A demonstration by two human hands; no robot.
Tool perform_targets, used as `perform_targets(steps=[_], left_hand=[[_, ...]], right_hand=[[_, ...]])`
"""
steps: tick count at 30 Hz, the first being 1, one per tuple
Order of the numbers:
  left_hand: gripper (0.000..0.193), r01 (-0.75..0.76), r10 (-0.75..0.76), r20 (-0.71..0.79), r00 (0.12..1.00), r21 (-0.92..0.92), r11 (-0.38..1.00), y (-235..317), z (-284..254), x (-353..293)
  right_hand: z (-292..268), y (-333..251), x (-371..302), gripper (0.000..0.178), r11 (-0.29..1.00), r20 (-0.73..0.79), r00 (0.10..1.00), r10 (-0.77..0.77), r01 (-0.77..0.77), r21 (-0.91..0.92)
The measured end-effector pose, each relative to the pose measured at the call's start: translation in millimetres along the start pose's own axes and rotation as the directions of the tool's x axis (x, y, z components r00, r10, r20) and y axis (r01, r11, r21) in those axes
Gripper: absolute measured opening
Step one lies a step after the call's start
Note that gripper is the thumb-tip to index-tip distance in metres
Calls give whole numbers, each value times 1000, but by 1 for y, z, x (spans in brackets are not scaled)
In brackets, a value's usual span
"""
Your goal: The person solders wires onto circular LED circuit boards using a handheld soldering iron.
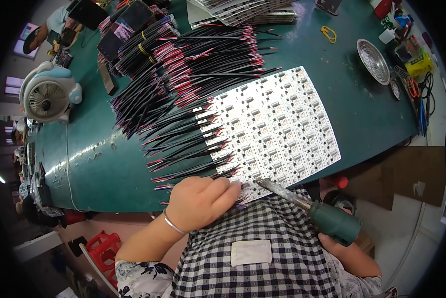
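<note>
A white circuit board sheet (pixel 282 119), covered in rows of small components, lies at the table's near edge. My left hand (pixel 200 198), with a bracelet at the wrist, rests at its lower left corner. Its fingers are pinched together on a black wire, whose held part they mostly hide. My right hand (pixel 331 244) is closed round the green handle of a soldering iron (pixel 288 195). The iron's tip points left, over the board's lower edge near my left fingertips. Black wires with red ends (pixel 183 144) run along the board's left side.
Bundles of black wires (pixel 213 54) lie beyond the board, with stacked board sheets (pixel 243 12) behind. A fan (pixel 49 94) stands at left. To the right are a metal dish (pixel 373 62), a yellow cable tie loop (pixel 328 34) and tools. A red stool (pixel 104 248) stands below left.
</note>
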State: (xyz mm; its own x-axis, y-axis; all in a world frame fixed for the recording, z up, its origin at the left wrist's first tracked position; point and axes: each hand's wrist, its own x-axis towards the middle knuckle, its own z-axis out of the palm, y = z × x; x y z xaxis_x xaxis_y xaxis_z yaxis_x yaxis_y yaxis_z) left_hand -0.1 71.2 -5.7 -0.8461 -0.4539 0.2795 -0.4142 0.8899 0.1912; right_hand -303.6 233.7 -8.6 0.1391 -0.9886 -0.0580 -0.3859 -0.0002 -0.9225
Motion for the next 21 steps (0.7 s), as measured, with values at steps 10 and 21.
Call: perform_targets(steps=[10,21], left_hand=[[33,188,-190,47,981,47,981,15,1,-1],[41,210,-209,50,977,-26,977,13,5,-3]], right_hand=[[2,-13,16,31,969,51,993,-104,113,-220],[9,-6,20,28,957,43,988,-152,158,-245]])
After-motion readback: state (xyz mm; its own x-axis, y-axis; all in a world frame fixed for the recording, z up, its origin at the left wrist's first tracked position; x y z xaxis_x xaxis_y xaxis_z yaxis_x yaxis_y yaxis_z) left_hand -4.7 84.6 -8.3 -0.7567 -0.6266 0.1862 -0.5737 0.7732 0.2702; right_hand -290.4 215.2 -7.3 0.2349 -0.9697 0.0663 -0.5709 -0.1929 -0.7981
